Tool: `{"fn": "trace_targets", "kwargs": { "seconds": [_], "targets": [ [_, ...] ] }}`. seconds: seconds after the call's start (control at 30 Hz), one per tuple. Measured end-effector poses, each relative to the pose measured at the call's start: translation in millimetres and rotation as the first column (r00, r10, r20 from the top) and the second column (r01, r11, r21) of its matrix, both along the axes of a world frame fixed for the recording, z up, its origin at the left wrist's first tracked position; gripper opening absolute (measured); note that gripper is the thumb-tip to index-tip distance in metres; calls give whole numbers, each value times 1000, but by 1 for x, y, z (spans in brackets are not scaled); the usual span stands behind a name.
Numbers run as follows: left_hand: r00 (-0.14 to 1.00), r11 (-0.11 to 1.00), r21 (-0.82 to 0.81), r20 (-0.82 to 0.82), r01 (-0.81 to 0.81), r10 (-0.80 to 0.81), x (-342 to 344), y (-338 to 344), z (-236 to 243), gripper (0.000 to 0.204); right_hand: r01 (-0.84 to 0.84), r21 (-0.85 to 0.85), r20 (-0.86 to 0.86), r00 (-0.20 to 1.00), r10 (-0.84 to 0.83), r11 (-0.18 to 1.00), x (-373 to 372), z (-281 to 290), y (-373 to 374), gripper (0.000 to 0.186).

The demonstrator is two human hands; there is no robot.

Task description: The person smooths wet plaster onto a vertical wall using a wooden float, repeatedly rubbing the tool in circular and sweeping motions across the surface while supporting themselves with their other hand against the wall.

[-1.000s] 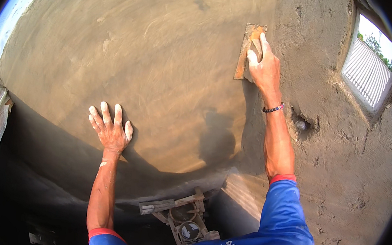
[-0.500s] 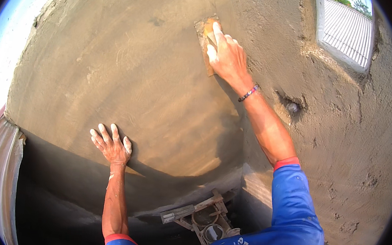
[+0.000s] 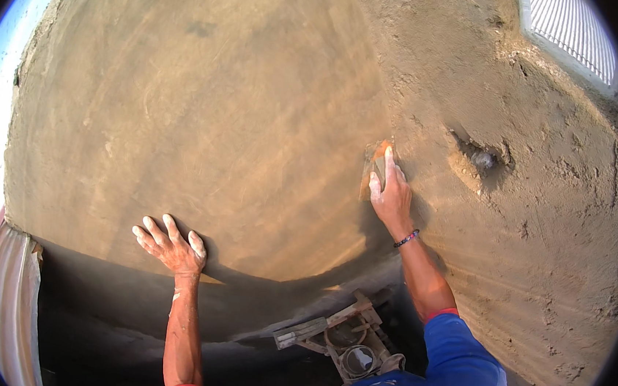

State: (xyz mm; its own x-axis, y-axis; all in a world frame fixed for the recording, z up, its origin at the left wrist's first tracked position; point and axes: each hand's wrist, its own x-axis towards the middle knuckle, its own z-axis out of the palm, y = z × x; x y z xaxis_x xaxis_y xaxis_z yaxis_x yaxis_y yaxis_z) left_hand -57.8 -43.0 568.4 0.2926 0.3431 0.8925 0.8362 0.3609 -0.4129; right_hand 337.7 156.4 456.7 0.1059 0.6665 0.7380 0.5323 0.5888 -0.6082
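Lowered, the trowel (image 3: 367,174) now sits left of the wall hole (image 3: 481,157), the right hand (image 3: 395,202) gripping its handle (image 3: 380,165), likely the best hold; it seems stiff, light. Farther left, the left hand (image 3: 180,254) spreads its fingers.

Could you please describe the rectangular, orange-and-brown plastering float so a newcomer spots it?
On the broad, smooth brown plaster wall, look toward its right edge. There the bare right hand holds the rectangular, orange-and-brown float. Its straight edges and orange patch distinguish it from the wall.
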Motion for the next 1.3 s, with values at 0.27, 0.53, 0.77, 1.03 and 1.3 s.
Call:
{"fn": "trace_targets", "kwargs": {
  "seconds": [0.27,0.53,0.77,1.03,1.3],
  "targets": [
    [1000,1000,0,9,19,-19,5,18,-1,62,-37,-103,-83,996,28,994,-29,-119,-20,73],
    [1000,1000,-3,-18,-5,5,-4,6,1,59,-13,248,17,1000,9,969,-46,163,-3,63],
    [1000,1000,24,-10,4,-4,6,5,0,61,-13,239,-78,996,33,971,0,102,16,62],
    [999,999,19,23,42,-43,3,13,1,59,2,-18,61,998,-1,1000,-3,22,4,70],
    [1000,999,25,6,21,-22,-5,1,-1,59,-27,78,73,997,21,997,-9,172,9,62]
  ]
}}
